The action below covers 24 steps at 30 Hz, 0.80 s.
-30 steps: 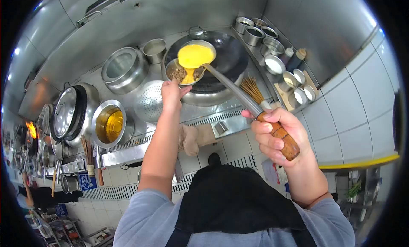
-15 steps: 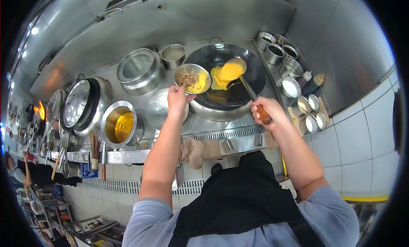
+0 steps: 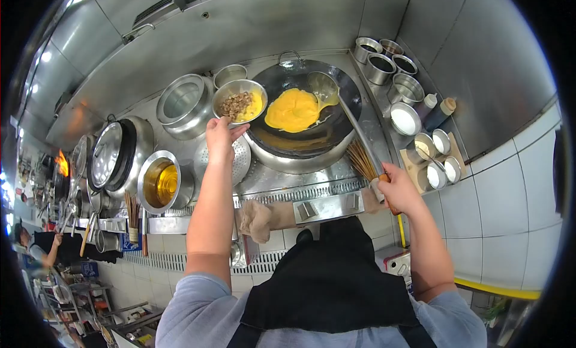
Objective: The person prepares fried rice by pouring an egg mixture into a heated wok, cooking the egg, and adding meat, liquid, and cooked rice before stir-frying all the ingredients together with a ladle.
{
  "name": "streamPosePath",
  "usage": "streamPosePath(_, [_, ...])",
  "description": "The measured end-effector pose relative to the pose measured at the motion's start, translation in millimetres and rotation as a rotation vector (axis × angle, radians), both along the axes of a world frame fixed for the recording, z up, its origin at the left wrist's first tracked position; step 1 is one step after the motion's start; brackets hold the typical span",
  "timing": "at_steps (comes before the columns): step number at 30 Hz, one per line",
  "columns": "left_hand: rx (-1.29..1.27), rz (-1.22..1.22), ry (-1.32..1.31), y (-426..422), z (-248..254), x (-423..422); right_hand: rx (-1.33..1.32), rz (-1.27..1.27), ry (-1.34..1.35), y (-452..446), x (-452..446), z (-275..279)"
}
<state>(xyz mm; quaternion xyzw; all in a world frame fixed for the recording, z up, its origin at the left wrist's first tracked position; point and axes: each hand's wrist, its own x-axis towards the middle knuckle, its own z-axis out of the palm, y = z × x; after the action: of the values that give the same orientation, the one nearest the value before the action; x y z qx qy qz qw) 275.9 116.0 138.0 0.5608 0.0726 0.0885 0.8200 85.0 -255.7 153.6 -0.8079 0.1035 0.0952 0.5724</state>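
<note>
In my left hand (image 3: 223, 138) is a metal bowl (image 3: 240, 85), raised beside the left rim of the wok; brown chopped pieces and some yellow liquid egg lie in it. My right hand (image 3: 398, 189) is closed round the wooden handle of a ladle (image 3: 358, 130). The ladle's bowl, coated with yellow, sits over the far right part of the black wok (image 3: 281, 78). A bright yellow pool of egg (image 3: 292, 111) spreads on the wok's surface. Just left of my right hand is a bamboo brush (image 3: 361, 160), partly covered by the ladle handle.
Left stand a pot of yellow oil (image 3: 144, 178), a perforated strainer (image 3: 237, 163) and a lidded pot (image 3: 139, 141). At right are seasoning pots (image 3: 380, 75), squeeze bottles (image 3: 441, 115) and cups of white powder (image 3: 436, 176). Another person (image 3: 45, 243) works far left, near a flame (image 3: 62, 163).
The egg has gone from the ladle into the wok and spread wider. My right hand has moved down and toward me. My left hand and the bowl have shifted left, away from the wok's middle.
</note>
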Motion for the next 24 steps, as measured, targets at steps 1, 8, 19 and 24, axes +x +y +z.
streamPosePath(1, [0.01,0.01,0.008,0,-2,-2,-0.018,0.005,0.015,-4,-3,-2])
streamPosePath(8, [-0.054,0.278,0.118,60,-85,-25,0.11,0.031,0.022,-26,-29,-27])
streamPosePath(19, [0.64,0.297,0.786,109,-203,-59,-0.235,0.277,-0.066,-87,60,-29])
streamPosePath(24, [0.434,-0.209,0.699,-40,-134,-200,-0.641,0.399,-0.163,-121,72,-47])
